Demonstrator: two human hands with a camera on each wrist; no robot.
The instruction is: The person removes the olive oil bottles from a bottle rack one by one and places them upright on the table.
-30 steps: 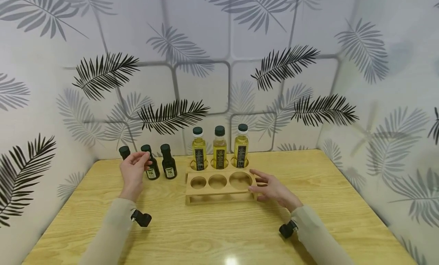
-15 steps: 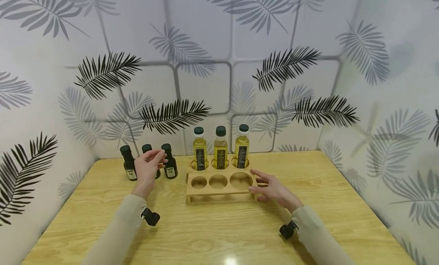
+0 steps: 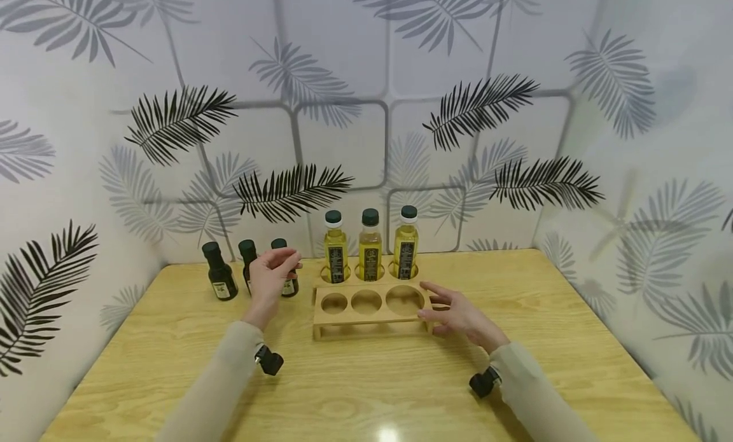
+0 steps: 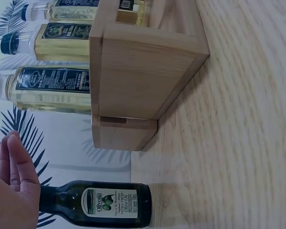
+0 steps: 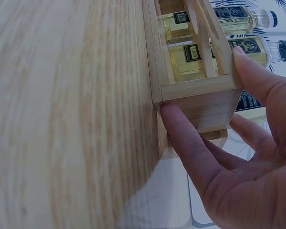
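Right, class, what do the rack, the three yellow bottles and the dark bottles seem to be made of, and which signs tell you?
Rack: pale wood, smooth and fairly matt; grain lines show on its end.
Yellow bottles: clear, glossy glass or plastic; their necks are see-through, but the look leaves it open.
Dark bottles: probably tinted glass, judging by the glossy surface, though plastic is possible.

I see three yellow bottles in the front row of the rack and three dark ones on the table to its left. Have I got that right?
Not quite: the yellow bottles stand in the back row of the rack, as the head view shows. The dark bottles are indeed on the table to its left.
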